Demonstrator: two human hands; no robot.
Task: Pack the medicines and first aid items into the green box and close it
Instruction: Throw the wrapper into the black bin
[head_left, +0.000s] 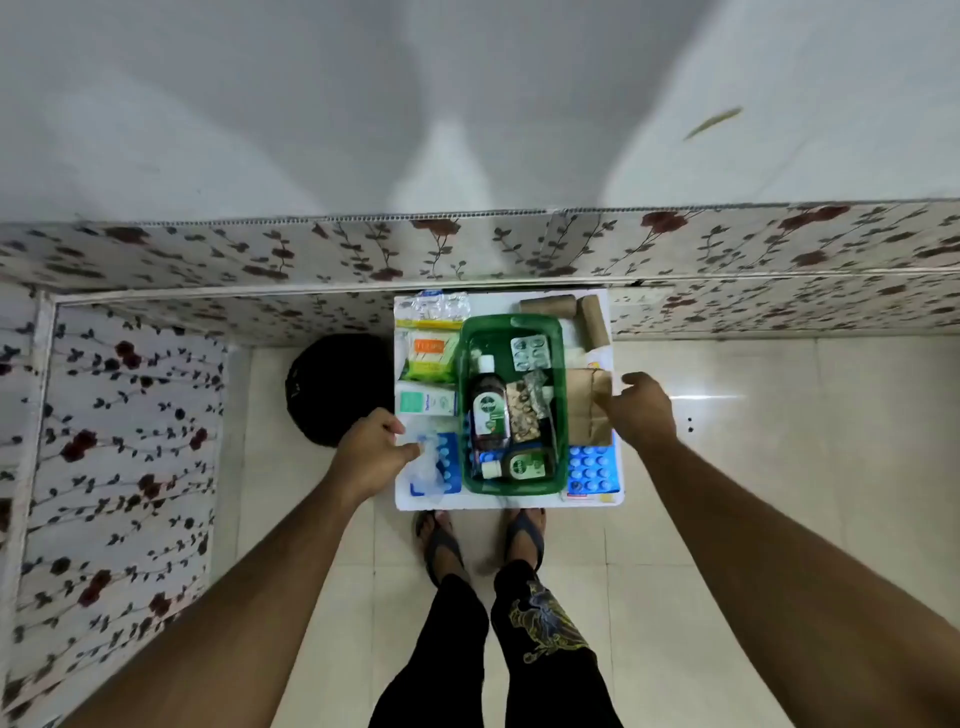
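The green box (560, 400) stands open on a small white table (498, 501). Inside it lie a large brown antiseptic bottle (488, 410), a smaller one (519, 466) and pill strips (529, 352). My left hand (371, 452) is at the table's left edge, its fingers pinching a clear plastic packet (428, 465) that lies over a blue blister pack (449, 462). My right hand (641, 410) hovers at the right edge with spread fingers, touching a brown paper bag (587, 400). Another blue blister pack (592, 470) lies at the front right.
Left of the box lie a yellow-green packet (431, 353) and a white-green carton (426, 400). A clear blister sheet (439, 306) and two brown bandage rolls (550, 305) lie at the back. A black round object (337, 387) sits on the floor at left. Floral-covered walls enclose the space.
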